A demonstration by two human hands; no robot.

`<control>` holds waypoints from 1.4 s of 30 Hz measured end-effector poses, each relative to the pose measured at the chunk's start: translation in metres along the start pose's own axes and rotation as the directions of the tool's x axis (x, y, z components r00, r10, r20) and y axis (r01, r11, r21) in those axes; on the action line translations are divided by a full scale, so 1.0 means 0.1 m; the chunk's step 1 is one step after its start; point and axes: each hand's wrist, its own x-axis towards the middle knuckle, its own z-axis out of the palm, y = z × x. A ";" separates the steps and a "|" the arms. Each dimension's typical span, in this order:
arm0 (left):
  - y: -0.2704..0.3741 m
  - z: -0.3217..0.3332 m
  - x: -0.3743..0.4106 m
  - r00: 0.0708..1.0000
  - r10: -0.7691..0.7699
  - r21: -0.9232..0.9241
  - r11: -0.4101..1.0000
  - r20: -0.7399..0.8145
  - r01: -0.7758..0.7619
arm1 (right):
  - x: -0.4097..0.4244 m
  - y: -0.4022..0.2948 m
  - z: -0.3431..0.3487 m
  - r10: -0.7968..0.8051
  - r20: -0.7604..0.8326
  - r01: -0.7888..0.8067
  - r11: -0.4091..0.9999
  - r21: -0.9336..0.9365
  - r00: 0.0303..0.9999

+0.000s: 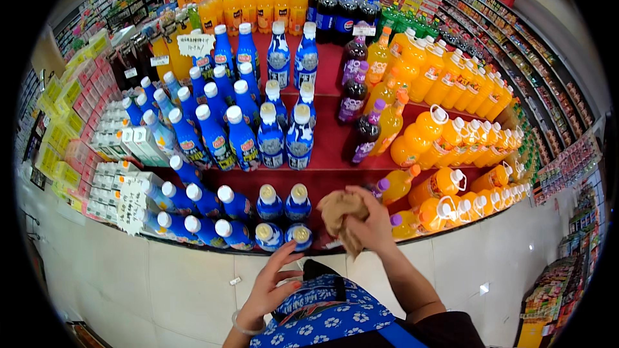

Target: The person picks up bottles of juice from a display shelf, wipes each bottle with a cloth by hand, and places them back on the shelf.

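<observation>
Bunched in my right hand [372, 222] is a brown cloth [342, 212], held over the red-covered lower step [324, 179] of a drink display. Part of the cloth hangs down past my fingers. My left hand [273, 282] has its fingers spread and holds nothing. Its fingertips are close to a blue-and-white bottle with a gold cap [301, 236] in the front row; whether they touch it I cannot tell. Just right of the cloth lean orange drink bottles with purple caps [404, 222]. A blue flowered apron [333, 319] covers my front.
Blue bottles with white caps [237, 130] stand in rows at left. Large orange juice jugs [430, 135] fill the right side. Cola bottles [346, 14] and orange bottles [256, 7] line the top. Handwritten signs [196, 44] stick out. Pale floor tiles [188, 280] border the display.
</observation>
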 end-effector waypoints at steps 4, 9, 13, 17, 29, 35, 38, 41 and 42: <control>-0.02 -0.22 -0.14 0.943 -0.001 0.051 0.998 -0.333 0.020 | 0.97 0.49 0.14 -0.109 -0.188 0.019 0.905 -0.425 0.976; -0.07 -0.38 -0.21 0.779 -0.017 0.045 0.997 -0.627 0.058 | 1.66 1.69 0.83 0.197 -0.046 -0.155 0.588 -0.794 0.979; -0.10 -0.47 -0.12 0.655 -0.139 -0.056 0.988 -0.743 0.147 | 1.85 2.69 1.34 0.056 0.131 0.075 0.580 -0.812 0.990; -0.07 -0.56 0.08 0.599 -0.249 -0.121 0.961 -0.761 0.247 | 2.21 3.58 1.66 0.076 -0.051 -0.091 0.736 -0.671 0.996; -0.10 -0.70 0.58 0.473 -0.403 -0.253 0.902 -0.784 0.349 | 3.20 3.34 1.62 -0.105 -0.334 -0.131 0.781 -0.611 0.937; -0.15 -0.75 0.66 0.468 -0.421 -0.280 0.897 -0.777 0.342 | 3.83 2.34 1.23 -0.274 -0.601 -0.010 0.906 -0.424 0.751; -0.15 -0.72 0.66 0.449 -0.428 -0.284 0.891 -0.784 0.354 | 4.55 2.21 1.04 -0.403 -0.491 0.132 0.857 -0.498 0.773; -0.12 -0.73 0.65 0.450 -0.425 -0.276 0.891 -0.785 0.361 | 5.06 2.83 1.01 -0.244 -0.272 0.023 0.782 -0.623 0.931; -0.11 -0.69 0.65 0.439 -0.432 -0.280 0.886 -0.788 0.369 | 5.16 3.05 1.08 -0.159 -0.219 -0.034 0.734 -0.679 0.963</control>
